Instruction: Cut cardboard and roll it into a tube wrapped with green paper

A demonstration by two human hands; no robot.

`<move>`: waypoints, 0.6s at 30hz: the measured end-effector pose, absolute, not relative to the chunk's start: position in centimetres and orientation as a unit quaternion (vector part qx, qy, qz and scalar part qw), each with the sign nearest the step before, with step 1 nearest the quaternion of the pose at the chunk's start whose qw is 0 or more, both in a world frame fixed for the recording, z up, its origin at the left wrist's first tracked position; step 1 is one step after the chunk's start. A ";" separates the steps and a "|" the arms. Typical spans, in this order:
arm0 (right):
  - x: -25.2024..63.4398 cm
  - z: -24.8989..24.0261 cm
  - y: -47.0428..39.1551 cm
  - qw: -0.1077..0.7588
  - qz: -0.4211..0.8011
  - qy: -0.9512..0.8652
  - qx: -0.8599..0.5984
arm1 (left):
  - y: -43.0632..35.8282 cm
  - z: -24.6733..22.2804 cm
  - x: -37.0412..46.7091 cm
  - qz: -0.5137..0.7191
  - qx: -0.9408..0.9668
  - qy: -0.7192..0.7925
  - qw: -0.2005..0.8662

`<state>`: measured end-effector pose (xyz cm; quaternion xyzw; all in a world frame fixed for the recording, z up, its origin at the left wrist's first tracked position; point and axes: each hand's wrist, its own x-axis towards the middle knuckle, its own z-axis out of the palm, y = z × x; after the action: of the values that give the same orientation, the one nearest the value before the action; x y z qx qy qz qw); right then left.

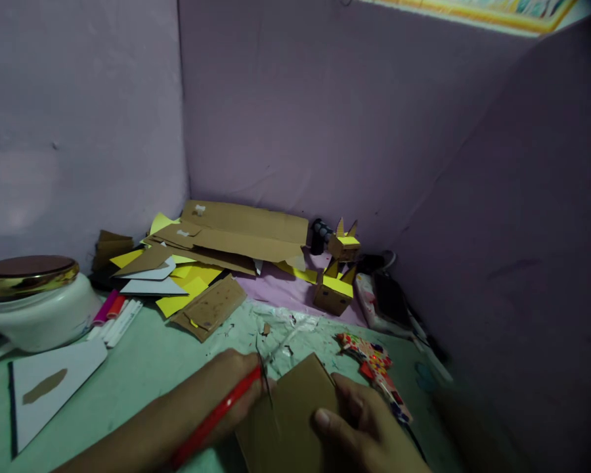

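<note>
My left hand (236, 374) is closed round a long, slim red tool (221, 407). A thin dark line and a pale streak show by its far end; motion blur hides what kind of tool it is. My right hand (364, 427) grips a brown cardboard piece (295, 420) by its right edge, thumb on top and fingers behind. The cardboard is tilted up over the table, and my left hand is close by its left edge. Right of the cardboard lies a colourful patterned glue gun (369, 355).
Cardboard sheets (246, 230) and yellow paper (187, 292) lie piled at the back. Two small cardboard boxes with pointed ears (333, 295) stand to their right. At left are a white pot (44, 315), markers (123, 322) and a white piece (54, 387). Walls close in the back and right.
</note>
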<state>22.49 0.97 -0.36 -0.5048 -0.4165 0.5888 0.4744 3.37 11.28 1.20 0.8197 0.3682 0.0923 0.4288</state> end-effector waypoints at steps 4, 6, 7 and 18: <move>22.2 -0.1 1.2 0.501 0.673 -0.351 -0.416 | 13.0 1.5 3.0 0.185 0.660 0.440 0.581; 22.2 0.0 1.3 0.495 0.675 -0.336 -0.431 | 13.5 1.5 2.8 0.204 0.623 0.447 0.608; 22.2 0.1 1.3 0.490 0.673 -0.331 -0.444 | 13.6 1.5 2.8 0.207 0.621 0.443 0.612; 23.8 0.5 1.8 0.454 0.647 -0.369 -0.489 | 11.6 1.4 3.3 0.185 0.685 0.333 0.622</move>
<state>23.75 1.84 0.51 -0.4887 -0.3688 0.6473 0.4541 3.27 11.61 1.44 0.6846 0.3327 0.1855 0.6215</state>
